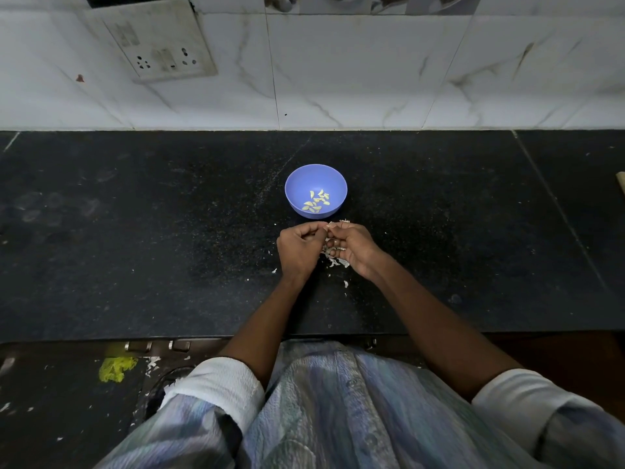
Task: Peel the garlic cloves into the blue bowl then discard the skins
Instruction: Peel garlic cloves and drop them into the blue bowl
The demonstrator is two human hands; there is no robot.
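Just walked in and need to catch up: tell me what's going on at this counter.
A person stands at the black stone counter peeling garlic. The left hand and right hand are curled together just in front of the small round blue plastic bowl, working something small that is mostly hidden between the fingers. The bowl already holds several peeled pale yellow garlic cloves. Thin white papery skins lie scattered on the counter under the hands, not yet discarded.
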